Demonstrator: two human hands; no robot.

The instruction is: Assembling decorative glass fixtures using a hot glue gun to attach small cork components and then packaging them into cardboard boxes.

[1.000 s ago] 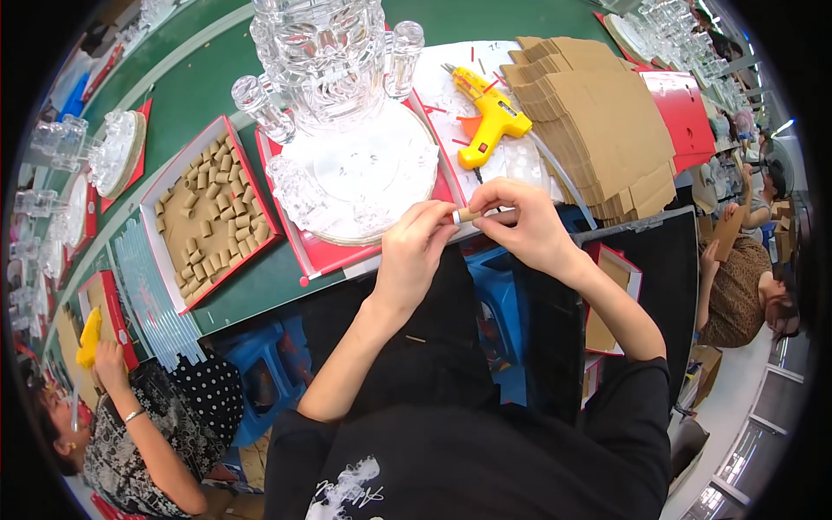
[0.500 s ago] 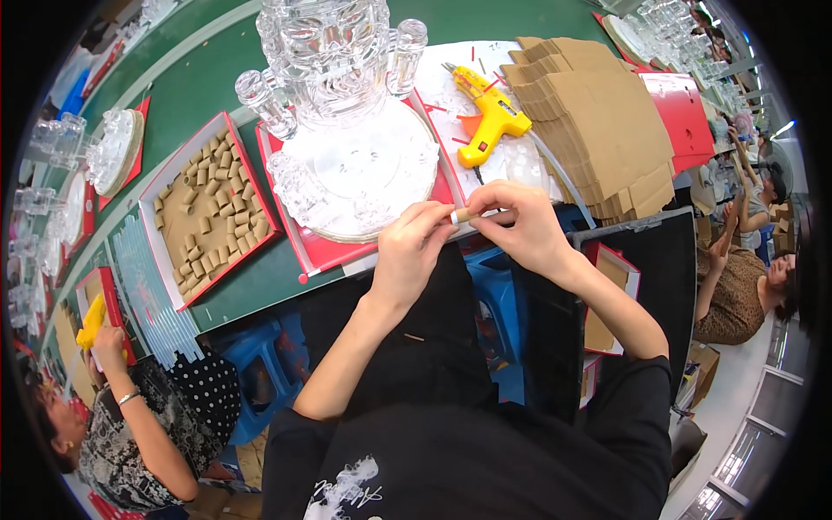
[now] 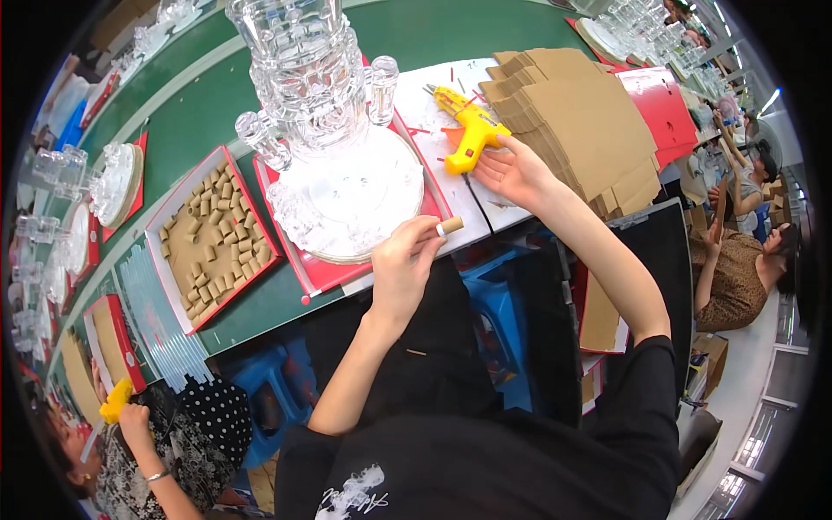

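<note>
- A short brown cardboard tube with a white band (image 3: 452, 225), mid-frame, is pinched in the left hand (image 3: 402, 258); likely light, stiff, crushable — best held gently by its sides.
- Beside a yellow plastic glue gun (image 3: 473, 141), upper centre, the right hand (image 3: 517, 176) is held spread; contact cannot be told. A grip is best taken by the handle.
- Movement may be hampered by the thin black cord (image 3: 479, 206) and flat brown cardboard stack (image 3: 574, 121).

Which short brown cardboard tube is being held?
The brown cardboard tube with a white band, pinched in the person's left hand; the other tubes lie in the shallow red-and-white box.
</note>
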